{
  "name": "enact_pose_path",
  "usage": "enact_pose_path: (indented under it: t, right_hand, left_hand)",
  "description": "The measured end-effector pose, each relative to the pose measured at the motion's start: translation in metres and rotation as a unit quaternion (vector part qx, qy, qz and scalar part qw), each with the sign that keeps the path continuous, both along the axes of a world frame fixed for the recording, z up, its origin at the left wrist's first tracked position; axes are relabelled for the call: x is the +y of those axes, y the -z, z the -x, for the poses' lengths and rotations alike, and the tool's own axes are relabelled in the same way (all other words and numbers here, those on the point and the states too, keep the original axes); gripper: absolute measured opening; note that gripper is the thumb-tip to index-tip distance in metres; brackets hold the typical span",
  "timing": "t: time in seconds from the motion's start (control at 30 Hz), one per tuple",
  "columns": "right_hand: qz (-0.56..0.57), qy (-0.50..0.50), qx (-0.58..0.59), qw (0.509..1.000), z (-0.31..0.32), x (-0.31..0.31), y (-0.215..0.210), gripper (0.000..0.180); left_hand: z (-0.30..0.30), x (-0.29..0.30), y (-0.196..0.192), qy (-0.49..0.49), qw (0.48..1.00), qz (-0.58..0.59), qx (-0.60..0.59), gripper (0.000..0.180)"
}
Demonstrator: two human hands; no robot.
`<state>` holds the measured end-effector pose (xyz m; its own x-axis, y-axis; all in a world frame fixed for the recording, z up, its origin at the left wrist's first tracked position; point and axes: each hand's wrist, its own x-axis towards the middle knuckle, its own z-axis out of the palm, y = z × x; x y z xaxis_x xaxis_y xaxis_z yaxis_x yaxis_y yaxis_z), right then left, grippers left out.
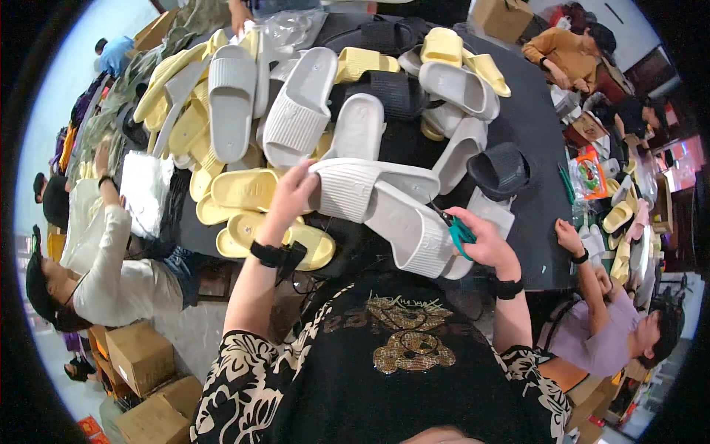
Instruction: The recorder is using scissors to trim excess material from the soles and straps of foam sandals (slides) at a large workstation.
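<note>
My left hand (294,198) grips the toe end of a light grey ribbed slide sandal (345,191) above the near edge of the table. A second grey slide sandal (414,231) lies against it, slanting down toward my right hand. In my right hand (482,240) is a pair of scissors (460,235) with teal handles and dark blades, my fingers around the handles. The blade tips are beside the two grey sandals; whether they touch anything is too small to tell. Past my hands lies a heap of grey sandals (297,115), yellow sandals (244,189) and black sandals (384,95).
The dark table (529,140) carries the heap. To the left a person in a white top (126,277) handles clear plastic bags (144,192). On the right sits a person in a lilac shirt (592,337). Cardboard boxes (140,355) stand at lower left.
</note>
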<state>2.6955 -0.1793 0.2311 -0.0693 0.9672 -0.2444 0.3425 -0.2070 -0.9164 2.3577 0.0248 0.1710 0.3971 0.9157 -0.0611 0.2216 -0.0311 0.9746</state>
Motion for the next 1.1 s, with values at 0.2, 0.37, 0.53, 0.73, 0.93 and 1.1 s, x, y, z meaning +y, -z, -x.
enact_pose_path:
  t: [0.2, 0.37, 0.53, 0.73, 0.93, 1.1]
  right_hand:
    - [-0.068, -0.014, 0.043, 0.997, 0.012, -0.002, 0.012, 0.067]
    - [-0.077, 0.051, 0.07, 0.993, 0.018, -0.009, 0.021, 0.068]
    - [-0.135, 0.232, 0.145, 0.953, 0.004, -0.022, 0.039, 0.081]
    - [-0.229, 0.451, 0.235, 0.83, -0.038, -0.005, 0.02, 0.053]
    - [-0.189, 0.482, 0.194, 0.833, -0.037, 0.014, 0.026, 0.039]
    - [-0.1, 0.412, 0.262, 0.867, -0.011, 0.008, 0.03, 0.024]
  left_hand:
    - [-0.006, 0.018, -0.043, 0.084, 0.992, 0.059, -0.076, 0.03]
    - [-0.034, 0.028, -0.057, 0.164, 0.983, 0.064, -0.059, 0.03]
    - [-0.056, 0.044, -0.051, 0.004, 0.986, 0.072, -0.151, 0.031]
    - [-0.051, 0.047, -0.004, -0.01, 0.991, -0.114, 0.076, 0.036]
    - [-0.054, 0.041, 0.013, 0.007, 0.964, -0.191, 0.185, 0.037]
    - [-0.068, 0.046, 0.011, -0.028, 0.921, -0.34, 0.188, 0.035]
